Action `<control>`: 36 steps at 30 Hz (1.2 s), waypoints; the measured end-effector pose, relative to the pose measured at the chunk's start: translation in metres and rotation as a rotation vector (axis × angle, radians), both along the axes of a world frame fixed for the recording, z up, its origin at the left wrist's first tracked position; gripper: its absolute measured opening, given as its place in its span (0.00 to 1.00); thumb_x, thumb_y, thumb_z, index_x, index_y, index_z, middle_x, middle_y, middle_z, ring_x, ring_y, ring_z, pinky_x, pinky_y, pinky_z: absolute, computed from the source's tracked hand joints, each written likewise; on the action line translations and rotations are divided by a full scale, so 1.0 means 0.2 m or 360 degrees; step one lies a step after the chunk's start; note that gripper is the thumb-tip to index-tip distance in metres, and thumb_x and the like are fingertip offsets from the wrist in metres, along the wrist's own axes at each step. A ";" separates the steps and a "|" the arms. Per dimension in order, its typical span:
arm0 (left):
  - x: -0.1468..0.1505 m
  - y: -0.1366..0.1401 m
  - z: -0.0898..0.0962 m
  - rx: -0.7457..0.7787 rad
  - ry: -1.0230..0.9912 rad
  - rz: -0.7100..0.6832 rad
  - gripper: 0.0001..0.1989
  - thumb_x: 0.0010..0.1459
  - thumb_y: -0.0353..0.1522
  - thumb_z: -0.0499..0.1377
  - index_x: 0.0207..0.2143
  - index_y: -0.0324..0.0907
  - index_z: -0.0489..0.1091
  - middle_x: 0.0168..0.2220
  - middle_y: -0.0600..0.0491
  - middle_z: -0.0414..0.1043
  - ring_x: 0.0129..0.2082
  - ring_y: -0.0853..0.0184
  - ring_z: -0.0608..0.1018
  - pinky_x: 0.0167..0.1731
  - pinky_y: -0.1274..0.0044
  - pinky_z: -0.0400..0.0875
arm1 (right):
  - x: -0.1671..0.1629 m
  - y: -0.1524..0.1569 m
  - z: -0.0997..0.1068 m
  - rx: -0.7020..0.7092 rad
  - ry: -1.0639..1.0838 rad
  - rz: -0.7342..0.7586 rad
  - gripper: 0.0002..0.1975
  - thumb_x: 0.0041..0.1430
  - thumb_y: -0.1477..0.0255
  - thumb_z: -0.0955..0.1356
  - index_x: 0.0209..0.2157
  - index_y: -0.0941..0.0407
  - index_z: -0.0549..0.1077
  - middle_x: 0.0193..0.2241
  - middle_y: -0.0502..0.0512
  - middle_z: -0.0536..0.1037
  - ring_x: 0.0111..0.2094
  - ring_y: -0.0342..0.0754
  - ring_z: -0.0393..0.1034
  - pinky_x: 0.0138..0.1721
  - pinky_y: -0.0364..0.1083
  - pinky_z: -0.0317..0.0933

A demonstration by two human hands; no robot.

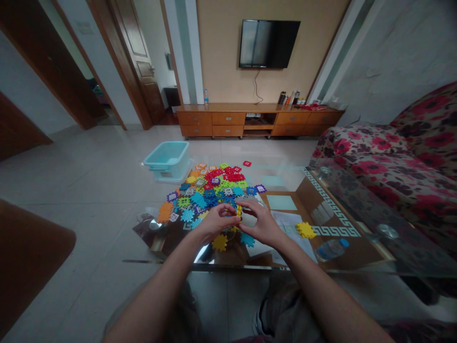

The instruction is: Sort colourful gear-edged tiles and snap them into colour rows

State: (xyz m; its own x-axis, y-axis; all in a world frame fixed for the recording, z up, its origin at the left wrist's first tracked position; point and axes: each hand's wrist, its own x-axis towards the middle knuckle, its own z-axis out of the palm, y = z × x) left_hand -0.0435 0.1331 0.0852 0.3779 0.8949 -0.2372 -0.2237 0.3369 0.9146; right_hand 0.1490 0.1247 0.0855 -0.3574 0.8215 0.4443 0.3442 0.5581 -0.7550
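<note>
Between my two hands, just over the near part of the table, are yellow interlocking plastic tiles (pixel 239 213), seen edge-on. My left hand (pixel 220 220) pinches them from the left with thumb and fingers. From the right, my right hand (pixel 260 222) grips the same pieces, fingertips on top and thumb below. How many tiles are in the grip I cannot tell. Beneath and behind the hands spreads a heap of coloured interlocking tiles (pixel 210 196) in blue, red, green, orange and purple. A single yellow tile (pixel 220 242) and a light blue tile (pixel 247 239) lie nearest me.
On the glass table (pixel 360 257) to the right are a yellow tile stack (pixel 306 230), a water bottle (pixel 332 249) and paper sheets (pixel 291 233). A turquoise bin (pixel 167 162) stands at the far left corner. A flowered sofa (pixel 389 147) borders the right side.
</note>
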 end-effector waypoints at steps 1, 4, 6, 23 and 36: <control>0.00 0.00 -0.01 0.0006 0.0013 0.0000 0.22 0.39 0.34 0.76 0.33 0.40 0.69 0.32 0.54 0.74 0.30 0.72 0.76 0.33 0.78 0.68 | 0.00 0.00 0.00 0.0003 -0.0001 -0.0002 0.29 0.51 0.79 0.71 0.55 0.50 0.71 0.52 0.58 0.74 0.53 0.53 0.71 0.52 0.55 0.71; 0.00 0.01 -0.02 0.0007 0.0015 -0.0013 0.23 0.39 0.35 0.76 0.34 0.40 0.69 0.32 0.53 0.74 0.30 0.71 0.77 0.33 0.78 0.68 | 0.00 0.00 0.00 0.0012 -0.0008 -0.0009 0.29 0.50 0.79 0.71 0.56 0.50 0.71 0.52 0.58 0.75 0.53 0.53 0.71 0.52 0.56 0.71; -0.01 0.01 -0.02 -0.0003 0.0002 -0.0030 0.23 0.38 0.35 0.76 0.34 0.40 0.70 0.31 0.53 0.75 0.30 0.70 0.77 0.33 0.77 0.69 | 0.00 0.00 0.00 0.0028 -0.0027 -0.0015 0.30 0.50 0.80 0.71 0.56 0.50 0.71 0.52 0.58 0.75 0.53 0.53 0.71 0.53 0.57 0.70; -0.01 0.00 0.01 -0.0146 -0.0117 -0.0059 0.29 0.38 0.34 0.77 0.41 0.40 0.68 0.37 0.50 0.75 0.34 0.69 0.79 0.37 0.75 0.71 | -0.02 -0.02 0.03 0.0037 -0.0044 -0.0044 0.29 0.48 0.80 0.70 0.53 0.52 0.72 0.49 0.57 0.75 0.50 0.53 0.72 0.52 0.55 0.70; -0.01 0.02 -0.02 -0.0120 -0.0071 0.0041 0.24 0.44 0.35 0.74 0.42 0.39 0.71 0.38 0.47 0.77 0.36 0.67 0.79 0.38 0.74 0.72 | -0.04 -0.03 0.03 0.0079 -0.0134 -0.0025 0.30 0.51 0.77 0.71 0.57 0.50 0.69 0.51 0.58 0.74 0.52 0.54 0.70 0.53 0.57 0.67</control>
State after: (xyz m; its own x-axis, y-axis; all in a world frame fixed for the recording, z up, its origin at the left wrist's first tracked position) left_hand -0.0457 0.1370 0.0804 0.3668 0.8847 -0.2877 -0.2730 0.3980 0.8758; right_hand 0.1406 0.1188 0.0913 -0.3824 0.8051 0.4535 0.4144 0.5881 -0.6946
